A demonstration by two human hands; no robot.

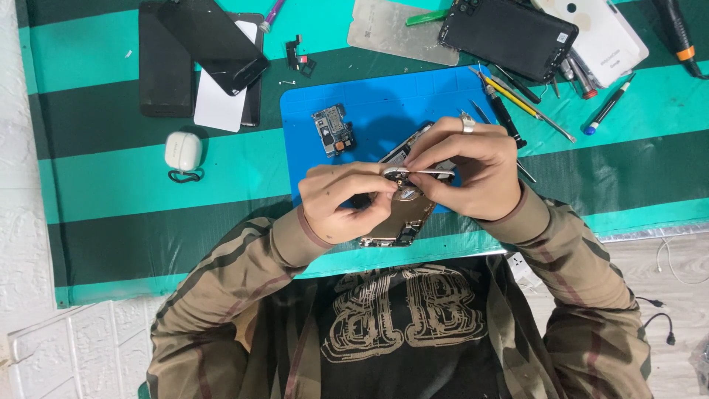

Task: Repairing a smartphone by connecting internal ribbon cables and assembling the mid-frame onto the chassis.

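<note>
Opened phone [395, 222] (gold frame, bared innards)

A bright blue work mat [377, 103] lies on a table cover [111, 185] striped in teal and dark green. At ten o'clock sit black phone panels [166, 63] and a white earbud case [183, 151]; at one o'clock, a yellow-handled tool [509, 94]. The sleeves [221, 281] show olive-and-brown stripes.

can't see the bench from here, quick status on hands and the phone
Left hand steadies the opened phone. Right hand holds tweezers at a small part on it. Circuit board lies clear on blue mat.
</note>
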